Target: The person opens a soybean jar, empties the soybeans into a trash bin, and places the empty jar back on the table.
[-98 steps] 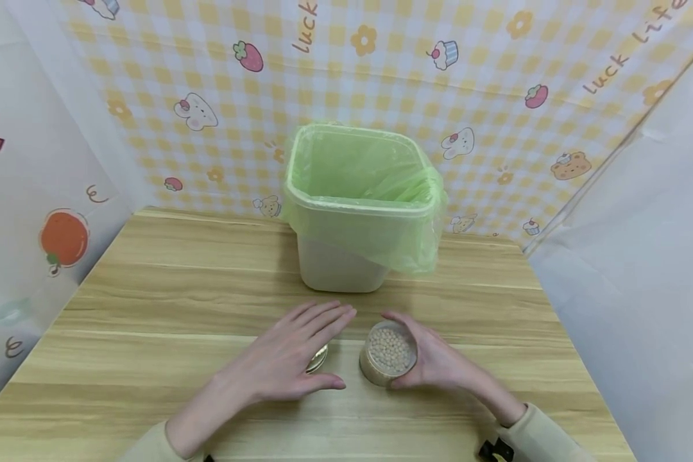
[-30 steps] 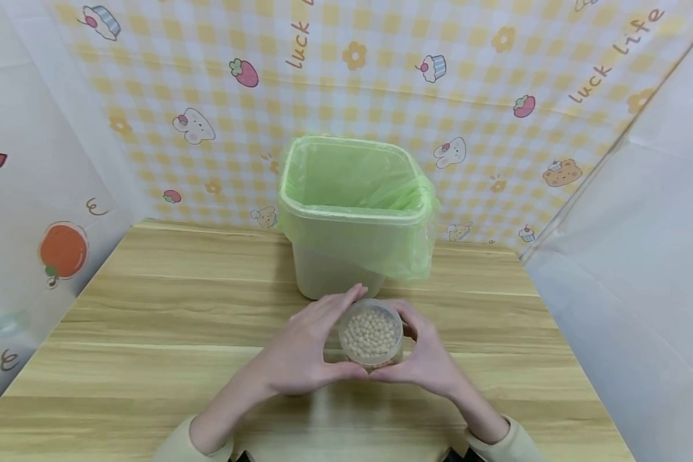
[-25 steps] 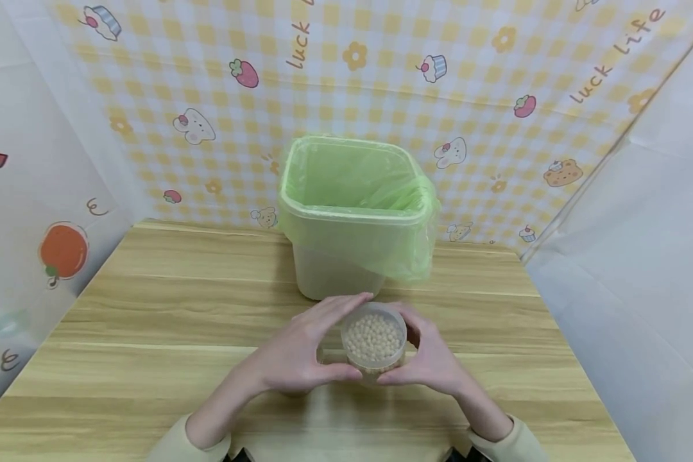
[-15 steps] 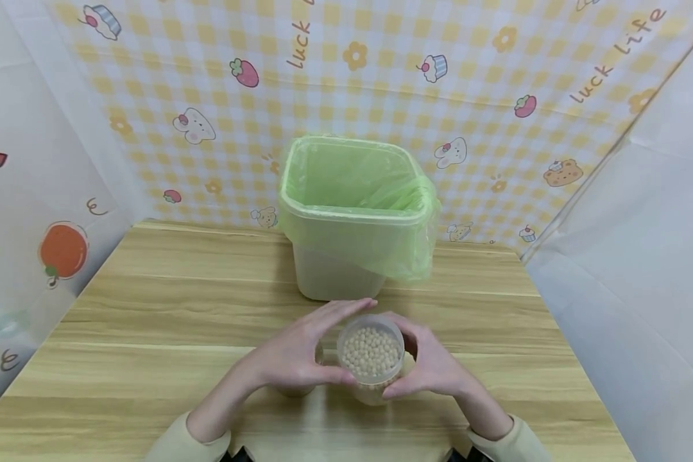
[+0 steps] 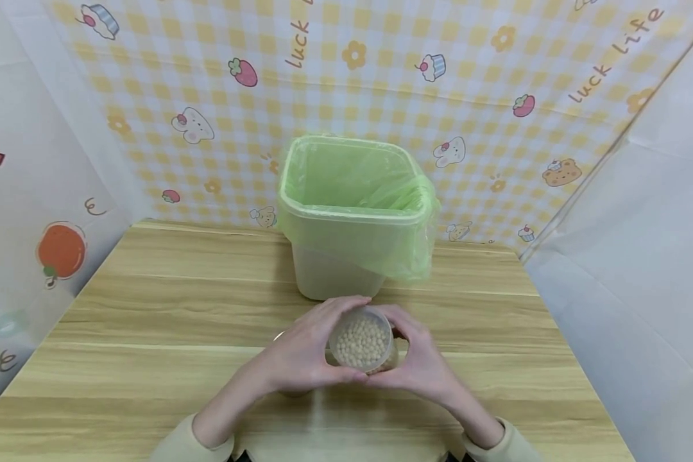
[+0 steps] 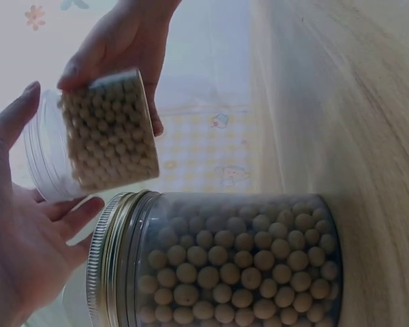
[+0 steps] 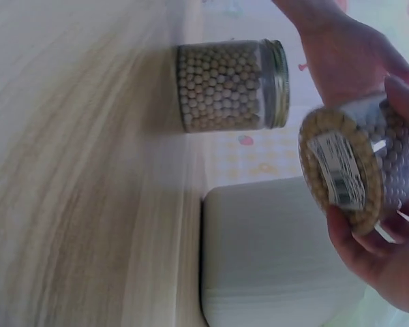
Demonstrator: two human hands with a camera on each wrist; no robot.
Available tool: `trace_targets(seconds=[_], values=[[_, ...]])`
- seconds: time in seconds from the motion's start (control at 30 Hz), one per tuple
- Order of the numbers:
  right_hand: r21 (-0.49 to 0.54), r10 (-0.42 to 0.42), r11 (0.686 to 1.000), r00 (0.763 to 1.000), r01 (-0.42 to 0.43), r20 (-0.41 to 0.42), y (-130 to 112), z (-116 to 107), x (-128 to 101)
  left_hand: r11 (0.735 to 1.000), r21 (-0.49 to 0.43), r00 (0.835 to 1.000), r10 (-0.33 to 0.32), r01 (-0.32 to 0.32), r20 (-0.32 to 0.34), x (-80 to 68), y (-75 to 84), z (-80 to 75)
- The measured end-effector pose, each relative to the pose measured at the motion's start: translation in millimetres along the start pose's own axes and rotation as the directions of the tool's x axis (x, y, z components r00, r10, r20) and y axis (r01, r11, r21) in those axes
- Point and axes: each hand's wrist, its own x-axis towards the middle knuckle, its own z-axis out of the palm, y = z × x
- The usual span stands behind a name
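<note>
Both hands hold an unlidded clear jar (image 5: 360,340) of small beige balls, raised off the table and tipped a little to the left in the head view. My left hand (image 5: 303,350) curves its thumb and fingers around the rim. Lower on the body, my right hand (image 5: 421,362) grips the jar; its fingers reach the base, where a white barcode label (image 7: 337,170) shows in the right wrist view. A second jar (image 7: 221,87) of similar balls, with a gold screw lid (image 6: 112,259), stands upright on the table, mostly hidden behind my left hand in the head view.
A whitish bin (image 5: 341,263) lined with a green bag (image 5: 407,247) stands behind the hands, open at the top. The wooden table (image 5: 179,289) is bounded by a checked cloth backdrop (image 5: 208,83) and white side sheets (image 5: 641,276).
At first my right hand held the unlidded jar low, while my left lay over the lidded one. Both hands then came around the raised jar; since half a second ago it has moved slightly left and tipped.
</note>
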Motion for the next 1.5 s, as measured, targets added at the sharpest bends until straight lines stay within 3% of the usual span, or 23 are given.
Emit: trace_targets(seconds=[0.2, 0.27, 0.43, 0.53, 0.77, 0.9, 1.0, 1.2, 1.5], values=[[-0.115, -0.029, 0.993, 0.996, 0.019, -0.083, -2, 6, -1, 0.996, 0.087, 0.998, -0.007, 0.012, -0.066, 1.7, 0.6, 4.5], [-0.111, -0.024, 0.994, 0.995, 0.014, -0.093, -2, 6, -1, 0.998, 0.064, 0.997, -0.026, 0.031, -0.069, 2.1, 1.3, 4.1], [0.045, 0.083, 0.996, 0.996, -0.081, -0.034, -3, 0, -1, 0.991, -0.11, 0.997, -0.079, 0.078, -0.011, 0.6, 0.6, -5.9], [0.152, 0.128, 0.979, 0.991, -0.132, 0.035, -2, -6, 0, 0.98, -0.192, 0.998, -0.045, 0.052, 0.038, -0.2, -0.8, -11.9], [0.367, 0.048, 0.922, 0.977, -0.124, 0.21, 5, -14, 1, 0.962, -0.271, 0.991, 0.061, -0.027, 0.119, -0.2, -5.0, -14.2], [0.433, -0.004, 0.893, 0.961, -0.12, 0.275, 7, -15, 1, 0.954, -0.293, 0.982, 0.107, -0.058, 0.153, 0.3, -6.1, -14.4], [0.401, -0.02, 0.911, 0.96, -0.097, 0.279, 6, -14, 2, 0.953, -0.296, 0.98, 0.11, -0.056, 0.168, 0.3, -6.2, -13.3], [0.207, 0.035, 0.975, 0.981, -0.075, 0.193, 0, -7, 0, 0.967, -0.254, 0.984, 0.037, 0.009, 0.174, -1.1, -3.4, -8.9], [0.009, 0.041, 0.999, 0.999, -0.041, -0.001, -8, 4, -2, 0.99, -0.125, 0.994, -0.047, 0.059, 0.095, -1.1, -1.7, -3.7]])
